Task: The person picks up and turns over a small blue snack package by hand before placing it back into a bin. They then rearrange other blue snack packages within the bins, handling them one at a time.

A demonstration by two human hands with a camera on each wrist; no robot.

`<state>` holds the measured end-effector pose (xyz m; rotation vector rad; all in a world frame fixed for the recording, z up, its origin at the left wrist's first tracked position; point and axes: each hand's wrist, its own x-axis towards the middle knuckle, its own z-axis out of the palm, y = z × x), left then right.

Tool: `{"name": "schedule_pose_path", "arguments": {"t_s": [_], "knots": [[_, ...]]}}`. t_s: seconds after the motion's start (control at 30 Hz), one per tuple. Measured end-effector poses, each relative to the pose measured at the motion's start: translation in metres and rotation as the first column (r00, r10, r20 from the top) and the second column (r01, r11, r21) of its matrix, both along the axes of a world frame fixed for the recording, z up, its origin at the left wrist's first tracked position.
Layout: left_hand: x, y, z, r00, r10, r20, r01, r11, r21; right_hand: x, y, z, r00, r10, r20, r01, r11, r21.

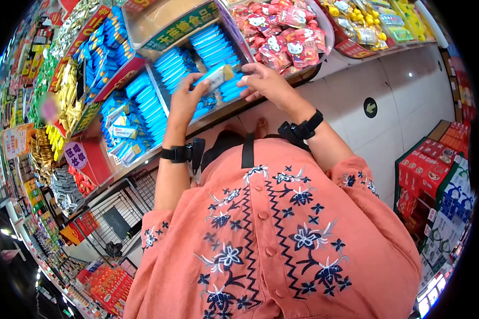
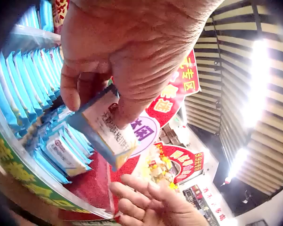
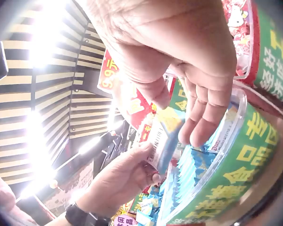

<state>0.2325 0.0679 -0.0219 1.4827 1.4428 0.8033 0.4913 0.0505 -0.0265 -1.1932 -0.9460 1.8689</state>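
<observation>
My left hand (image 1: 185, 101) pinches one end of a small blue-and-white snack packet (image 1: 217, 78) with printed lettering, held over the bin. In the left wrist view, thumb and fingers of the left hand (image 2: 127, 61) grip the packet (image 2: 106, 125) from above. Just off its other end is my right hand (image 1: 271, 87), fingers loosely bent and spread, holding nothing. The right wrist view shows the right hand (image 3: 184, 70) with thumb and fingers apart around the packet's yellow-tipped end (image 3: 169, 117). Below, matching blue packets (image 1: 175, 69) stand in rows in a clear-walled bin (image 1: 159, 87).
More blue packets (image 1: 123, 130) fill the neighbouring bin on the left. Red character-printed bags (image 1: 287, 37) lie in a bin at the right. A wire cart (image 1: 117, 212) stands at lower left. Red boxes (image 1: 426, 167) are stacked on the right, beyond the tiled floor (image 1: 346, 101).
</observation>
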Motion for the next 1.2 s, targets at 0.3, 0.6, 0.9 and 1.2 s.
{"name": "schedule_pose_path", "arguments": {"t_s": [0.3,0.6,0.9,1.2], "knots": [[0.023,0.022,-0.052,0.906,-0.034,-0.422,0.146,0.961,0.237,0.006,-0.001,-0.037,0.95,0.098,0.296,-0.151,0.975,0.163],[0.043,0.03,-0.074,0.765,0.016,-0.644,0.269,0.9,0.342,-0.004,0.002,-0.045,0.901,0.038,0.433,-0.215,0.905,0.367],[0.038,0.031,-0.072,0.687,-0.109,-0.719,0.448,0.842,0.301,-0.022,0.01,-0.025,0.69,-0.048,0.722,-0.555,0.605,0.571],[0.043,0.039,-0.068,0.653,-0.062,-0.755,0.433,0.848,0.306,-0.026,0.017,-0.059,0.58,-0.187,0.793,-0.627,0.518,0.581]]}}
